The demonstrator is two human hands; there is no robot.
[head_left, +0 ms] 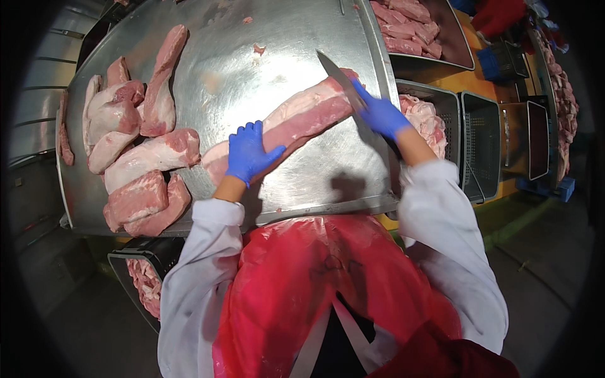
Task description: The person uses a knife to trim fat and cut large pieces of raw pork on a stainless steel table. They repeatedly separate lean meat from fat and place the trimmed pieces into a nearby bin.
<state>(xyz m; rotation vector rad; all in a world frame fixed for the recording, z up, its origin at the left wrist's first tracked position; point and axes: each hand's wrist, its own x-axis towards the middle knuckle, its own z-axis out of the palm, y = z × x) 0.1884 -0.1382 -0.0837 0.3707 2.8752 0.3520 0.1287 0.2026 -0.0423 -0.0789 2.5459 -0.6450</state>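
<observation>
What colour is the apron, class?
The apron is red; it shows best in the head view.

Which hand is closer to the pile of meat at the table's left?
The left. The left hand rests on the long strip, just right of the pile; the right hand, farther off, holds the knife at the strip's right end.

The metal table (pixel 220 53) gleams, the plastic apron (pixel 277 271) looks glossy.

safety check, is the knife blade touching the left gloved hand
Apart: the head view shows the left gloved hand on the left part of the pork loin and the knife blade at its right end, a long stretch between.
</observation>
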